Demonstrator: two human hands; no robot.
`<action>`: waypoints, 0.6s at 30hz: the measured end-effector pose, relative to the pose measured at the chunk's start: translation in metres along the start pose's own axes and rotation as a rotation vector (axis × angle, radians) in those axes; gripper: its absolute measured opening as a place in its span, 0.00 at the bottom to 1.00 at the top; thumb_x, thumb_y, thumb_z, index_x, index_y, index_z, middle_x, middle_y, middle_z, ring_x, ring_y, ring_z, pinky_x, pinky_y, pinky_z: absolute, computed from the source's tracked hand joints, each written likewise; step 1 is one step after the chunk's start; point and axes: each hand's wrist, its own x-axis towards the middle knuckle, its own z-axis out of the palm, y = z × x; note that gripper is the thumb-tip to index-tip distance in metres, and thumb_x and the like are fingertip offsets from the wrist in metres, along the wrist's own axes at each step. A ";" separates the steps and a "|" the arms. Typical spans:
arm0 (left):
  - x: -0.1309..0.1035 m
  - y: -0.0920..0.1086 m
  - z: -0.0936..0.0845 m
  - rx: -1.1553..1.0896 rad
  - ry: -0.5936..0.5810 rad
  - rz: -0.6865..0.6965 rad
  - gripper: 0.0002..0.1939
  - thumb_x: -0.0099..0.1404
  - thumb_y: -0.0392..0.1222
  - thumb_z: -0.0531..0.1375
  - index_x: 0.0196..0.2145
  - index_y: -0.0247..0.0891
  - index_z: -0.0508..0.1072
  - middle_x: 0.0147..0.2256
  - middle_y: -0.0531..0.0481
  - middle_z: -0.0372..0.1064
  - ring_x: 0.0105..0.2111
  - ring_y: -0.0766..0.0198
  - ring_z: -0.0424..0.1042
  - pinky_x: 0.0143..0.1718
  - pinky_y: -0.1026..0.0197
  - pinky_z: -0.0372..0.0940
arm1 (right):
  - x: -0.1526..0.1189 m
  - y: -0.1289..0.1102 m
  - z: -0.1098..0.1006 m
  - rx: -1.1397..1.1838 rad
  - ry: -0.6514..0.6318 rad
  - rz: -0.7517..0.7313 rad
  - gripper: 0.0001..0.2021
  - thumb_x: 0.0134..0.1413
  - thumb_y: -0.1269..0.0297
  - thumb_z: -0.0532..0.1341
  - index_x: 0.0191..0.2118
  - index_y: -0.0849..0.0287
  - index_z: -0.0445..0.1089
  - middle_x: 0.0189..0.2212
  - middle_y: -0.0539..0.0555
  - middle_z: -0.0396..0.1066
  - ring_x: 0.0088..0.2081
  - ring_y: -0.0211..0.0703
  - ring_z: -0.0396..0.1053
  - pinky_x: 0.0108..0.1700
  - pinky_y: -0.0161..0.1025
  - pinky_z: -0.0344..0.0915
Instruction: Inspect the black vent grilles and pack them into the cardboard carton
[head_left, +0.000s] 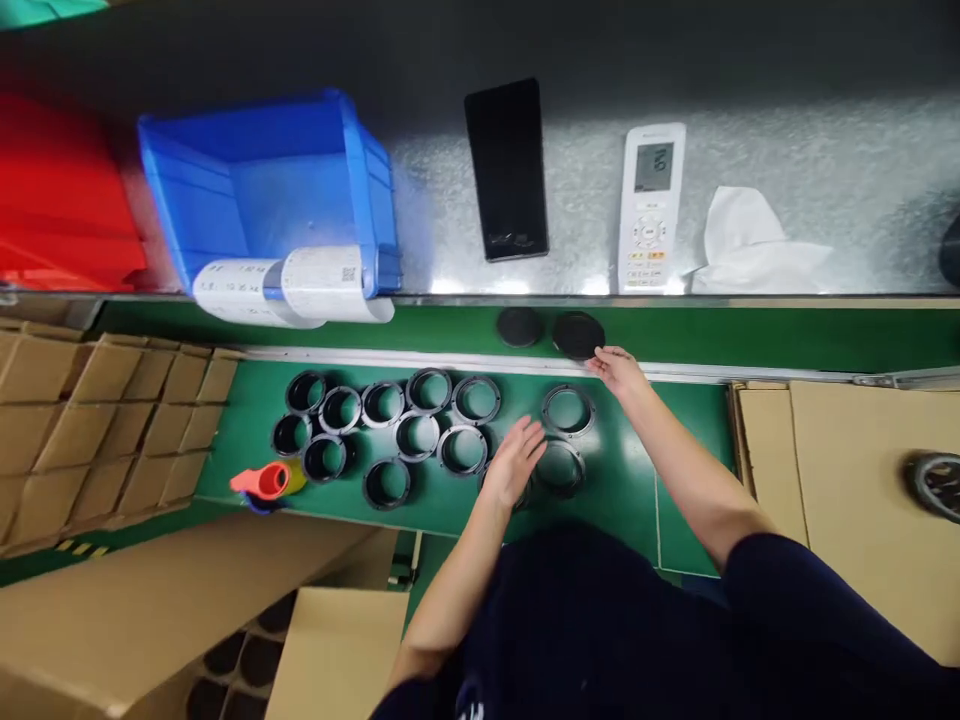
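Green worktop [622, 510] ran beneath a grey metal shelf [585, 200], which carried a blue plastic bin [380, 200], a flat black phone [508, 170], a white remote control [649, 215] and crumpled white tissue [750, 245]. Through the head view I had the right hand [616, 368] reaching past the pale rail [405, 361], its fingertips touching the near right edge of a thin, round black disc [576, 334]. That disc lay against the green strip behind the rail, just beside a second, matching black disc [519, 327]. Thumb and fingers stood narrow at the rim; I could not tell whether they had a firm hold. The left hand [516, 460] held nothing I could see, its fingers extended and slightly parted between the cluster of black rings [437, 436] and two separate black rings, one farther [591, 412] and one nearer [580, 468].

I judged that a hold on the edge alone could let the disc slip or swing, and a low lift could knock it on the rail or the shelf's front edge. A careless sweep of the left forearm might have shoved the rings beside it.

Being round, the disc had no long axis; one broad face showed to the camera, though I could not settle its tilt. Both separate rings stood with their openings facing up, their centre lines roughly upright.
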 end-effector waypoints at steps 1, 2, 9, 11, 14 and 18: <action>0.005 0.001 0.013 -0.058 -0.043 0.024 0.25 0.65 0.54 0.68 0.57 0.46 0.73 0.62 0.42 0.68 0.64 0.48 0.66 0.68 0.42 0.57 | -0.028 0.013 -0.005 0.007 -0.098 0.016 0.19 0.46 0.65 0.78 0.30 0.57 0.65 0.23 0.46 0.69 0.27 0.36 0.73 0.38 0.37 0.78; 0.008 0.001 0.025 -0.116 -0.090 0.034 0.27 0.67 0.59 0.64 0.59 0.48 0.72 0.64 0.43 0.66 0.66 0.46 0.64 0.67 0.40 0.57 | -0.057 0.026 -0.012 0.007 -0.201 0.031 0.19 0.43 0.62 0.79 0.31 0.57 0.67 0.25 0.47 0.71 0.28 0.37 0.74 0.39 0.39 0.78; -0.022 -0.010 0.072 -0.254 -0.226 0.021 0.35 0.74 0.65 0.43 0.57 0.34 0.73 0.58 0.38 0.73 0.68 0.46 0.60 0.68 0.41 0.56 | -0.192 0.048 -0.055 -0.438 -0.377 -0.312 0.24 0.53 0.38 0.68 0.38 0.55 0.71 0.33 0.54 0.73 0.39 0.49 0.75 0.46 0.51 0.76; -0.039 -0.017 0.076 -0.245 -0.252 -0.004 0.33 0.75 0.62 0.44 0.56 0.34 0.74 0.57 0.39 0.73 0.67 0.46 0.61 0.68 0.42 0.57 | -0.200 0.031 -0.061 -0.676 -0.274 -0.700 0.23 0.61 0.38 0.62 0.47 0.54 0.74 0.43 0.59 0.72 0.49 0.54 0.71 0.54 0.57 0.70; -0.060 -0.029 0.079 -0.230 -0.259 -0.040 0.30 0.74 0.60 0.47 0.55 0.34 0.75 0.56 0.39 0.75 0.65 0.46 0.65 0.67 0.41 0.59 | -0.205 0.010 -0.068 -0.914 -0.328 -1.099 0.22 0.70 0.44 0.53 0.52 0.51 0.78 0.53 0.61 0.67 0.59 0.57 0.62 0.63 0.61 0.60; -0.077 -0.047 0.078 -0.231 -0.210 -0.023 0.26 0.73 0.58 0.50 0.52 0.37 0.76 0.49 0.42 0.79 0.60 0.49 0.70 0.64 0.44 0.61 | -0.211 0.010 -0.075 -1.029 -0.417 -1.218 0.23 0.72 0.48 0.49 0.53 0.49 0.79 0.57 0.60 0.64 0.60 0.59 0.57 0.64 0.62 0.56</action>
